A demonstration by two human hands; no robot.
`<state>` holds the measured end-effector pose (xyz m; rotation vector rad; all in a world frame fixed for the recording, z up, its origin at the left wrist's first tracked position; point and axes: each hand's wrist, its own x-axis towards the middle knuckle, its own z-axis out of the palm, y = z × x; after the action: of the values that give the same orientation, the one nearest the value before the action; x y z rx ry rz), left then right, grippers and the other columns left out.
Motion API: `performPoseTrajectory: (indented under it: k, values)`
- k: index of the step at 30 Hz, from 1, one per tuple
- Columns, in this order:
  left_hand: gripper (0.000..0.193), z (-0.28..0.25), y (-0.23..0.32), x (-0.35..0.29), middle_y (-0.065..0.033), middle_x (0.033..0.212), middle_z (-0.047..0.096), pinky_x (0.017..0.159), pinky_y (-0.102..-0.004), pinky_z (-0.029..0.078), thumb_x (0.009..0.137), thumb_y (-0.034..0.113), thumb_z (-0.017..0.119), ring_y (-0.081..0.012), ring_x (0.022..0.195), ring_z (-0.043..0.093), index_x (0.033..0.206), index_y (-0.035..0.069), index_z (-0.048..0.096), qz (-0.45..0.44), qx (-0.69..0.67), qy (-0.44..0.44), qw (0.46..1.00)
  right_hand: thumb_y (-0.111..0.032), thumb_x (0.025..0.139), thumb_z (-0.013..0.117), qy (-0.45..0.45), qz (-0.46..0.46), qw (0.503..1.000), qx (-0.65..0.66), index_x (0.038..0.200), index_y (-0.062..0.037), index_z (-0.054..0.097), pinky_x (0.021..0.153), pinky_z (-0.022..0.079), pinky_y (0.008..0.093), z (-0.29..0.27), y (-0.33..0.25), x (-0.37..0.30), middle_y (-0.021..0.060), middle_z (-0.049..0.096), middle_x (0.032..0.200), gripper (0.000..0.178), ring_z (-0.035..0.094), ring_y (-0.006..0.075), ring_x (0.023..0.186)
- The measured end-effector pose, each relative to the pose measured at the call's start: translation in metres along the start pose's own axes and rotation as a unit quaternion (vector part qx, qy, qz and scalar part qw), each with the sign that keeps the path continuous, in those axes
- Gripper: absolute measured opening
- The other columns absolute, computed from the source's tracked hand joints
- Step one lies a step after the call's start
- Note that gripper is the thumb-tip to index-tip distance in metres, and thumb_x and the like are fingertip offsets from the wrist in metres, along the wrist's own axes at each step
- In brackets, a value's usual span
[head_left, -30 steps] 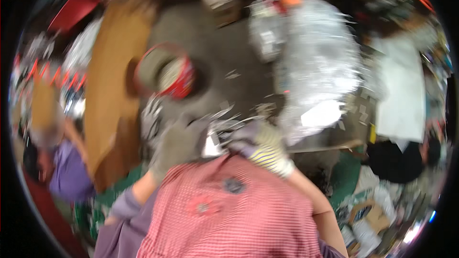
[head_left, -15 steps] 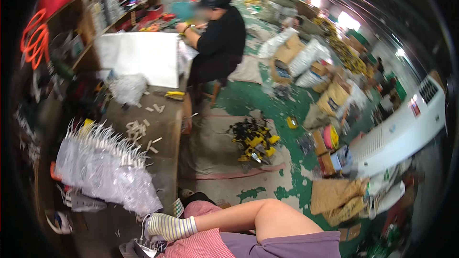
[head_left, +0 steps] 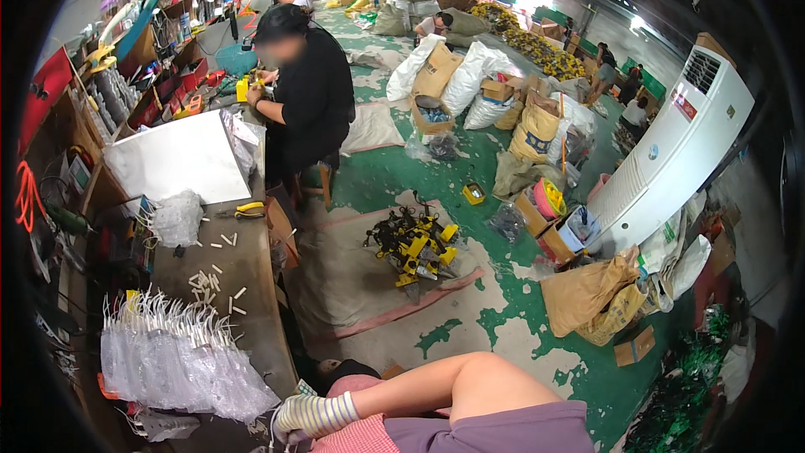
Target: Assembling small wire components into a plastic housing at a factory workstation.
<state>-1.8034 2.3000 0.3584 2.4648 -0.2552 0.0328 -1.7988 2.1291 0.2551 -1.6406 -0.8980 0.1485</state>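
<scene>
Right hand (head_left: 314, 418), in a striped glove, sits at the lower edge; its fingers are partly cut off by the frame, so I cannot tell whether they are closed or gripping anything. Left hand is out of view. Red checked cloth (head_left: 360, 436) and a purple sleeve (head_left: 503, 429) lie nearest along the bottom.

Just beside the gloved hand, on the dark workbench (head_left: 272, 327), lies a wide bundle of plastic-wrapped pieces (head_left: 180, 369), with thin pale leads bristling along its far edge. Beyond it, small white strips (head_left: 203, 283) are scattered on the bench, then a smaller clear plastic bundle (head_left: 178, 218), yellow-handled pliers (head_left: 243, 211) near the bench edge, and a large white board (head_left: 180, 158).

To the right of the bench, a heap of yellow and black parts (head_left: 415, 252) rests on a pale floor mat (head_left: 323, 289), over worn green flooring (head_left: 495, 285). Brown sacks (head_left: 587, 285) slump farther right, near a tall white floor-standing unit (head_left: 671, 151).

Past the board, a co-worker in black (head_left: 310, 92) holds something yellow (head_left: 242, 89). White sacks (head_left: 470, 80) stand behind, and farthest back, a long yellow heap (head_left: 537, 46).
</scene>
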Motion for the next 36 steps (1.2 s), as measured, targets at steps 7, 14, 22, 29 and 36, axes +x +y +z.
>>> performPoseTrajectory:
  k: [7,14,22,29,36]
  values:
    - [0.042,0.003,0.005,0.03,-0.0213,0.118,0.058,0.101,-0.0506,0.04,0.074,0.013,0.075,-0.0384,0.105,0.057,0.114,0.007,0.065,0.048,-0.01,0.029,0.998,-0.021,0.08,0.072,0.028,-0.084,0.981,-0.171,0.086,-0.0081,0.068,0.068,0.05,0.0393,-0.09,-0.066,0.042,0.0111,0.065,0.08,0.015,0.063,0.0308,0.074]
    - [0.048,0.01,0.01,0.037,-0.0211,0.117,0.058,0.098,-0.0493,0.043,0.07,0.015,0.077,-0.0382,0.104,0.058,0.115,0.006,0.064,0.086,-0.027,0.036,0.995,-0.027,0.089,0.062,0.165,-0.245,0.955,-0.021,0.093,-0.0052,0.066,0.073,0.05,0.0415,-0.19,-0.21,0.047,0.0145,0.067,0.091,0.022,0.062,0.0308,0.079]
    - [0.054,0.011,-0.001,0.033,-0.0208,0.115,0.057,0.094,-0.0477,0.045,0.066,0.019,0.08,-0.0379,0.104,0.058,0.116,0.006,0.063,0.086,-0.031,0.082,0.992,-0.025,0.091,0.057,0.123,-0.251,0.96,-0.013,0.097,-0.0034,0.066,0.07,0.049,0.0385,-0.215,-0.23,0.064,0.0143,0.068,0.093,0.024,0.061,0.0267,0.077]
    - [0.06,0.005,-0.026,0.006,-0.0205,0.114,0.056,0.091,-0.0464,0.047,0.062,0.021,0.082,-0.0377,0.103,0.058,0.117,0.006,0.062,0.02,-0.01,0.15,0.988,-0.024,0.093,0.053,0.041,-0.262,0.963,0.052,0.1,-0.0018,0.066,0.068,0.049,0.0358,-0.215,-0.21,0.116,0.014,0.069,0.094,0.027,0.06,0.0231,0.075]
    - [0.066,-0.024,-0.003,-0.017,-0.0203,0.113,0.055,0.087,-0.045,0.05,0.058,0.024,0.085,-0.0374,0.102,0.059,0.117,0.005,0.061,-0.093,0.035,0.227,0.969,-0.023,0.095,0.049,-0.07,-0.272,0.946,0.161,0.104,-0.0002,0.066,0.067,0.048,0.0331,-0.184,-0.179,0.176,0.0138,0.07,0.096,0.03,0.059,0.0195,0.073]
